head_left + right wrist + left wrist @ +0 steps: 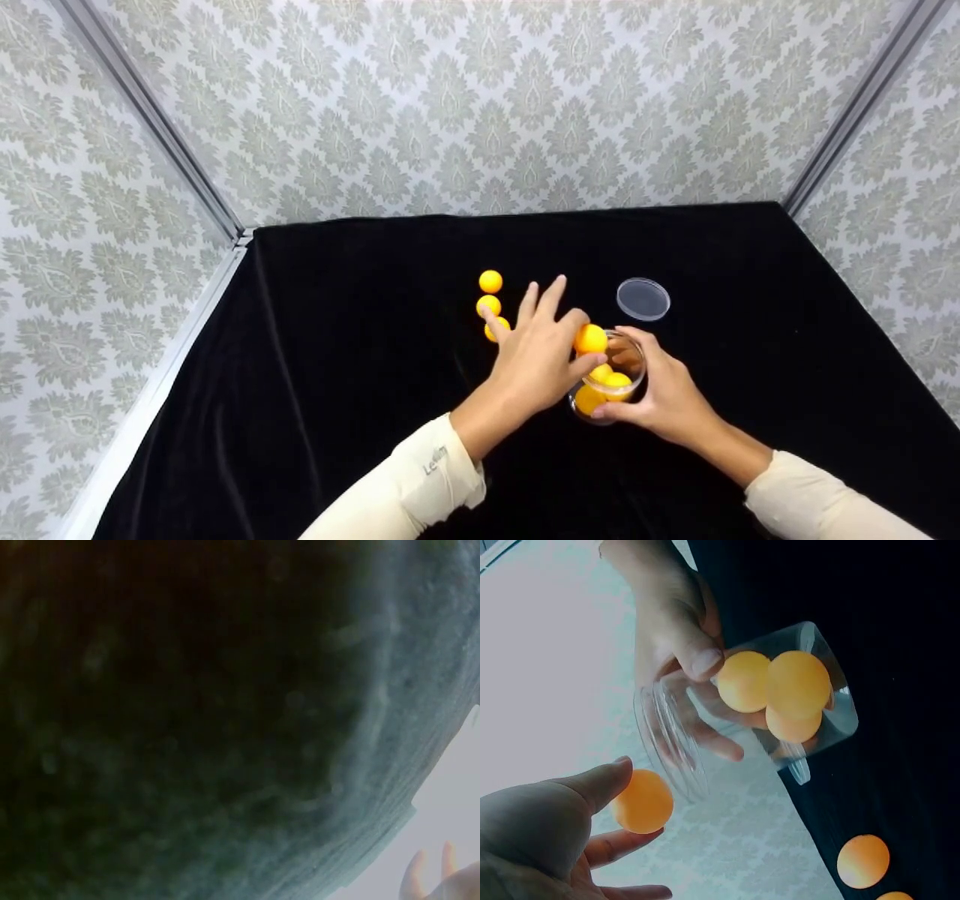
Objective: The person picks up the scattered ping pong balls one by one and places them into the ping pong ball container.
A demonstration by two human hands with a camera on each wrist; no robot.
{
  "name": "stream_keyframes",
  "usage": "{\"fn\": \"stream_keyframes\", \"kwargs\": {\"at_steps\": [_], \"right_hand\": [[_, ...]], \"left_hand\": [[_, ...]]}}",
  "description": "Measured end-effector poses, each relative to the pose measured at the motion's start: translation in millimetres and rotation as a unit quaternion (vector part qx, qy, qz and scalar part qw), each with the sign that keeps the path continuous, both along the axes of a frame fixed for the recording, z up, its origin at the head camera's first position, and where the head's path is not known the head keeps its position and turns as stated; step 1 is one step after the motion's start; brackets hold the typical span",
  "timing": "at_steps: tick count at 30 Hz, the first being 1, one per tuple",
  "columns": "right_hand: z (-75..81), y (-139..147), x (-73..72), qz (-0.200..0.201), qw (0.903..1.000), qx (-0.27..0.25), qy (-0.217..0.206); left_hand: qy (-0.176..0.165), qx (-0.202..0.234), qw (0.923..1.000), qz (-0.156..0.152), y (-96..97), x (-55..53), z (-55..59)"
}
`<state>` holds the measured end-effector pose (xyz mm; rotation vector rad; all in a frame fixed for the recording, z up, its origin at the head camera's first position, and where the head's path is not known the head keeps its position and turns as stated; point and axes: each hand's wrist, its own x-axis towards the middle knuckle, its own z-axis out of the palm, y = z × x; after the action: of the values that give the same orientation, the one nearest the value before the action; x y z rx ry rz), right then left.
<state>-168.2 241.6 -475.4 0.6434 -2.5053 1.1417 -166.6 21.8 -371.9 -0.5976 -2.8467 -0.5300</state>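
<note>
My left hand pinches an orange ball between thumb and index finger, right at the mouth of a clear jar. The other fingers of that hand are spread. Around the jar's side curl the fingers and thumb of my right hand, holding it tilted with its mouth toward the left hand. Several orange balls lie inside toward the jar's bottom in the left wrist view. The right wrist view is mostly a dark blur, with blurred fingertips in its lower right corner.
Three orange balls, the farthest of them, lie in a row on the black cloth beyond the left hand. A clear round lid rests behind the jar. Patterned panels wall in the back and sides.
</note>
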Motion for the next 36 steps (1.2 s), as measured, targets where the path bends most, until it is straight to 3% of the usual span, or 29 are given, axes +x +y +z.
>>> {"fn": "stream_keyframes", "kwargs": {"at_steps": [11, 26, 36], "right_hand": [[0.5, 0, -0.3, 0.002, 0.9998, 0.014, 0.016], [-0.7, 0, -0.2, 0.01, 0.9999, 0.0, 0.014], [-0.1, -2, -0.7, 0.034, 0.9987, -0.038, 0.002]], "left_hand": [[0.0, -0.032, 0.9994, -0.01, 9.6, 2.2, -9.7], [-0.005, -0.036, 0.9993, -0.007, 9.5, 2.7, -10.9], [-0.005, -0.031, 0.9995, -0.009, 8.0, 2.9, -10.7]]}}
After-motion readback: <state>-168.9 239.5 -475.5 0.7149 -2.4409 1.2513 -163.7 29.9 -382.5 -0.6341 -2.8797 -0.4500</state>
